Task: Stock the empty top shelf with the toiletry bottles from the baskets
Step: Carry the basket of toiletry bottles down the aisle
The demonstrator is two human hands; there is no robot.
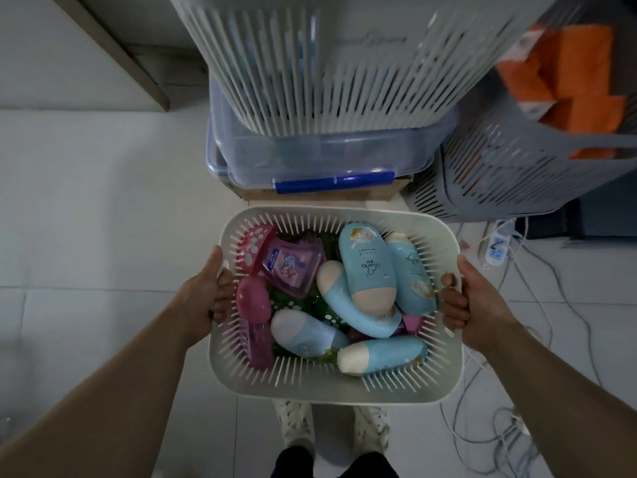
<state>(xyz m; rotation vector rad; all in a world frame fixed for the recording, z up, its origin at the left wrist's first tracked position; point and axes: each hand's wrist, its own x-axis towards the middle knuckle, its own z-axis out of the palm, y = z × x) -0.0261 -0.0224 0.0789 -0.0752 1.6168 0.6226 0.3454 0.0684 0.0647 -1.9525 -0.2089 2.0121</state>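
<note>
A: Clamping white basket (pixel 310 391) at both short sides. Curling left grip (pixel 213 291) round the left rim and right grip (pixel 472 305) round the right rim, laying thumbs on top, hooking fingers inward. Holding level above the floor, over the shoes (pixel 296 426). Judging the two-sided hold as sharing the weight and stopping the loose load from sliding.

B: Asking after the bottles.

A: Lying jumbled inside, none standing upright. Piling blue bottles (pixel 367 267) toward the right, leaning pink bottles (pixel 293 267) along the left wall, showing something green (pixel 293 301) underneath. Not yet shelving any.

B: Querying the shelf.

A: Not finding the top shelf anywhere in view. Noting a wooden edge (pixel 113 53) upper left, unable to assign it. Logging a second slatted basket (pixel 344 63) sitting on a clear lidded tub (pixel 310 157) ahead, blurring badly, hiding its contents. Logging a grey basket (pixel 517 160) at right, running off the frame edge, holding orange packs (pixel 579 74). Failing to read most labels or to count bottles buried under the top layer.
</note>
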